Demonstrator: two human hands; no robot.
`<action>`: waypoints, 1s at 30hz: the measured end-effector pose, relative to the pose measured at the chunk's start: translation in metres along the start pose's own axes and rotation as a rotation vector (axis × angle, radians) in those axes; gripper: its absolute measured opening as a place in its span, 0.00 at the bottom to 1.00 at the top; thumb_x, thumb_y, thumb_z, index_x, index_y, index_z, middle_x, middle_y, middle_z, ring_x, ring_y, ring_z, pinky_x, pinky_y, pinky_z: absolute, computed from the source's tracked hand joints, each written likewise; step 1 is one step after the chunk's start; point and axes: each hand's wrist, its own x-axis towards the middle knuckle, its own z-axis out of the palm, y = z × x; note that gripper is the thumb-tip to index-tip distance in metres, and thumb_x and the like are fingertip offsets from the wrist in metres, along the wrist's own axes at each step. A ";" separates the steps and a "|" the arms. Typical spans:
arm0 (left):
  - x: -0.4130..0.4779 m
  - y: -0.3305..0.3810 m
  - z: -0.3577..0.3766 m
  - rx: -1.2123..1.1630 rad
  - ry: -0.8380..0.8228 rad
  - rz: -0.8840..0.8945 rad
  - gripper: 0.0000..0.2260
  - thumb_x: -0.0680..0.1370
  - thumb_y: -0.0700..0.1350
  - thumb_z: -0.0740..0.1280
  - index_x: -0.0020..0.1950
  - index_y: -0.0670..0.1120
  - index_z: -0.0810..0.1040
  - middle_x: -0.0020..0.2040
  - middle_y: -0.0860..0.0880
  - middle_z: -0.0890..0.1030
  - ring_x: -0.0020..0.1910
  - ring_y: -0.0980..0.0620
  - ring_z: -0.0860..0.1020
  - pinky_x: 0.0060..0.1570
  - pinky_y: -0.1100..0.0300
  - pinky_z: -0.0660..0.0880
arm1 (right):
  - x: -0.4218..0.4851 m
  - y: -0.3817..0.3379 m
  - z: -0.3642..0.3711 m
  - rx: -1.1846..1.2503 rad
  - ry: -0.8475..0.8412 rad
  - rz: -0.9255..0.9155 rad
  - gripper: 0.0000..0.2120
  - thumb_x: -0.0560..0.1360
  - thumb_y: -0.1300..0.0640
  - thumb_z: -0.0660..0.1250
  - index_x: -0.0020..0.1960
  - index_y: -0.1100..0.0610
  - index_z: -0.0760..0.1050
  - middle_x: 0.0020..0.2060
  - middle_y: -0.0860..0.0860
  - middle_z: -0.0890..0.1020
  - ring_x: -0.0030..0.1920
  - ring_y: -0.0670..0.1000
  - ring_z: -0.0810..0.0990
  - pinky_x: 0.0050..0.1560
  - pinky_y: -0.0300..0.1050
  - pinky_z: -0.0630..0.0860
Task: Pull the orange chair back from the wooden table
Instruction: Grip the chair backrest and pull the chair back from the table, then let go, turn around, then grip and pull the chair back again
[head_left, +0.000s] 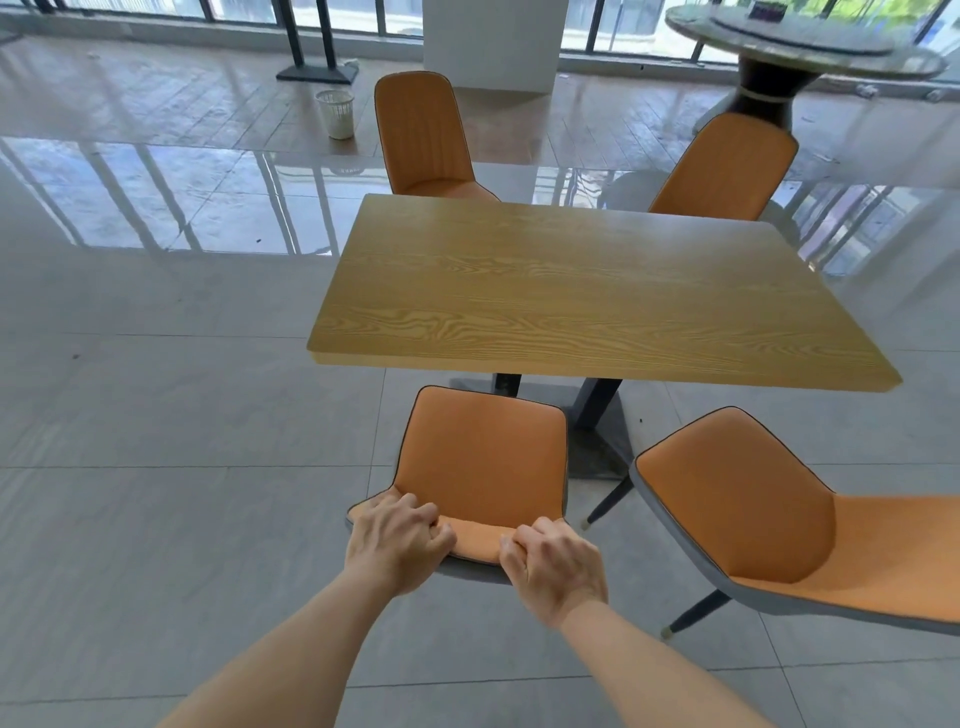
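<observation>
Glossy grey tile floor (182, 415), both hands' grip on padded orange chair (483, 457)

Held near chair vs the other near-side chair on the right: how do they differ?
The held chair faces the wooden table squarely; the right chair is turned at an angle to it. The held chair's backrest top is gripped by the left hand and right hand; the right chair is untouched. The right chair's dark legs show; the held chair's are hidden. Both have orange upholstery with dark edge piping.
</observation>
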 end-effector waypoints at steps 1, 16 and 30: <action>-0.001 0.001 -0.001 -0.003 -0.012 -0.012 0.25 0.73 0.63 0.44 0.41 0.51 0.75 0.44 0.52 0.77 0.48 0.51 0.75 0.43 0.53 0.65 | 0.000 0.000 -0.001 -0.005 -0.015 0.005 0.30 0.77 0.35 0.40 0.44 0.48 0.77 0.42 0.46 0.79 0.42 0.50 0.75 0.41 0.47 0.76; 0.007 -0.075 -0.060 -0.229 -0.172 0.153 0.15 0.81 0.55 0.58 0.64 0.53 0.72 0.57 0.50 0.77 0.53 0.49 0.76 0.60 0.51 0.71 | 0.042 -0.064 -0.049 0.155 -0.320 0.403 0.20 0.79 0.37 0.55 0.62 0.47 0.75 0.58 0.49 0.79 0.55 0.51 0.76 0.55 0.52 0.77; 0.036 -0.259 -0.160 -0.101 -0.006 0.098 0.24 0.77 0.54 0.62 0.72 0.50 0.67 0.66 0.47 0.73 0.66 0.46 0.71 0.65 0.49 0.68 | 0.119 -0.261 -0.112 0.168 0.027 0.241 0.25 0.79 0.40 0.61 0.74 0.47 0.67 0.68 0.51 0.75 0.67 0.55 0.72 0.62 0.54 0.75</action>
